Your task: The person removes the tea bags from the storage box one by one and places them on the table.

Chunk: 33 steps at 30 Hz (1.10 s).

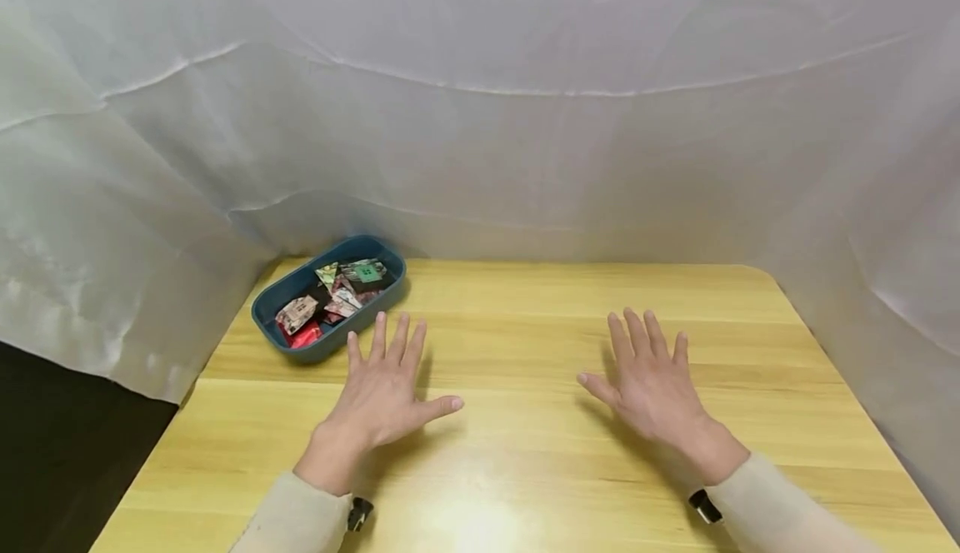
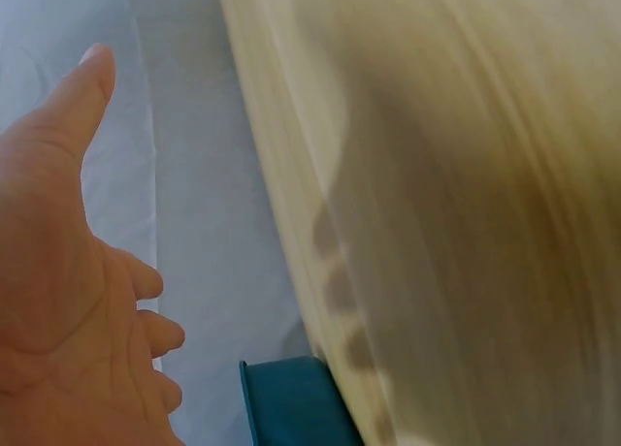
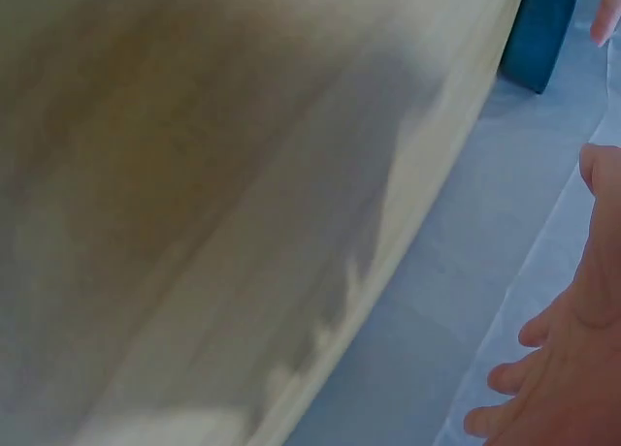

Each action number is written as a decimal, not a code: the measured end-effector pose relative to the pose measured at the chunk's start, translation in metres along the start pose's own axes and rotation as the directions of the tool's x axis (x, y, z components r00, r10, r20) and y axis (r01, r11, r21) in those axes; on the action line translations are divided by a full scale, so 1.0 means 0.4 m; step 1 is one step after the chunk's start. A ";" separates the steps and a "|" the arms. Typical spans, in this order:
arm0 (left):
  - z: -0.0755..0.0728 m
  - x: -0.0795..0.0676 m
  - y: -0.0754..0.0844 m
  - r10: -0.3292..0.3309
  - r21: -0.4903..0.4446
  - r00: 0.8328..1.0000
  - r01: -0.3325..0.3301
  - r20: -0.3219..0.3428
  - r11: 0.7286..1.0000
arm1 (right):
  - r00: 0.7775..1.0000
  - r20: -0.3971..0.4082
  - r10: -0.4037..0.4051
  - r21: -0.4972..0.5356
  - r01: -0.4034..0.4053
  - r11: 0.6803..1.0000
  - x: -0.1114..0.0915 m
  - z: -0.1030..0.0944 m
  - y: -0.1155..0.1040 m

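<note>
My left hand (image 1: 381, 391) hovers palm down over the wooden table with fingers spread, holding nothing. Its fingertips are close to the near side of a blue oval bin (image 1: 330, 345). Inside the bin lie several small printed packets, among them a red one (image 1: 306, 335), a beige one (image 1: 297, 313) and one with a green patch (image 1: 367, 272). To the right, my right hand (image 1: 651, 386) is likewise raised above the table, fingers apart and nothing in it. Both wrist views show the palms and part of the bin's outer wall (image 2: 301, 402).
The light wooden table (image 1: 517, 345) ends at a whitish fabric curtain (image 1: 570, 161) behind and on both sides. The bin stands at the table's back left corner. A dark area (image 1: 67, 445) lies beyond the left edge.
</note>
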<state>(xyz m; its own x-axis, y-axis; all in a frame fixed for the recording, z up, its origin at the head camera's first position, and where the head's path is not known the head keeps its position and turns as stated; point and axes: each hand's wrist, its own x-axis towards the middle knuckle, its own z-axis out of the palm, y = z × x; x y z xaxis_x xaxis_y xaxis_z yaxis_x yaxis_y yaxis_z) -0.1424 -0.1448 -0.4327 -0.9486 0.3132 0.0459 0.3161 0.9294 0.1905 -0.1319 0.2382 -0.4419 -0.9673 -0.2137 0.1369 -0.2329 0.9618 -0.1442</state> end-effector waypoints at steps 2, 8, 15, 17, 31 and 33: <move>0.004 0.000 0.001 -0.001 -0.001 1.000 0.001 0.007 1.000 | 1.000 0.008 0.001 0.001 -0.001 1.000 -0.001 0.005 0.001; 0.008 -0.006 0.000 -0.013 0.008 1.000 0.013 -0.003 1.000 | 1.000 0.003 -0.006 0.015 0.006 1.000 -0.005 0.018 -0.008; 0.010 -0.007 0.000 -0.009 -0.002 1.000 0.009 -0.013 1.000 | 1.000 0.013 -0.007 0.018 0.007 1.000 0.001 0.030 -0.016; 0.010 -0.009 -0.001 -0.010 0.003 1.000 0.010 -0.013 1.000 | 1.000 0.009 -0.012 0.016 0.012 1.000 0.002 0.032 -0.018; 0.001 -0.017 -0.008 -0.004 -0.009 1.000 0.004 -0.005 1.000 | 1.000 0.013 -0.005 0.019 0.005 1.000 0.003 0.023 -0.029; 0.000 -0.018 -0.008 -0.001 -0.008 1.000 0.001 -0.010 1.000 | 1.000 0.010 -0.004 0.019 0.004 1.000 0.002 0.022 -0.031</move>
<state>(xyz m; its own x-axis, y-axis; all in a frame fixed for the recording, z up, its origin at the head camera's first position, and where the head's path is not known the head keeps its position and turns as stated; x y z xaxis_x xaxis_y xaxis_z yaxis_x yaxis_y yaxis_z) -0.1364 -0.1500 -0.4338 -0.9491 0.3101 0.0550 0.3148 0.9283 0.1981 -0.1309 0.2248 -0.4485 -0.9674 -0.2189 0.1276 -0.2381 0.9576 -0.1623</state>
